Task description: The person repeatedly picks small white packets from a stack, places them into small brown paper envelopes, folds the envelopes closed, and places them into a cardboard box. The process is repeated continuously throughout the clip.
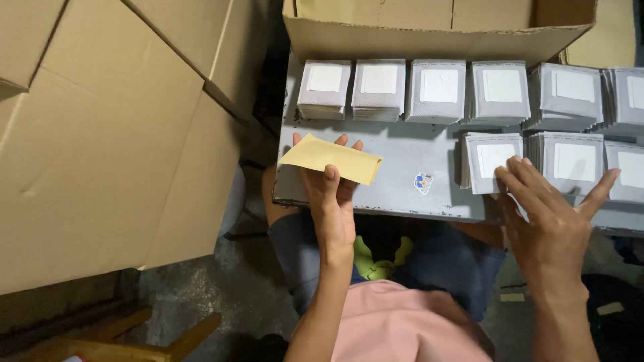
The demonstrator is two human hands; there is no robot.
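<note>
Nearest the camera is the person's pink shirt (409, 322), its lower part cut off by the frame. Large brown cardboard boxes (100, 134) fill the left, running past the edge. The grey metal desk (409, 157) carries rows of stacked grey square packets with white labels (439, 90); the rightmost stacks are cropped. The right hand (547, 214) lies spread wide, fingertips on one front stack (493, 161). The left hand (329, 194) pinches a flat tan paper envelope (332, 159) above the desk's front left corner. A small sticker (423, 182) is too blurred to make out.

Grey packets (439, 90) with white square labels lie stacked beside a tan envelope (332, 159).
</note>
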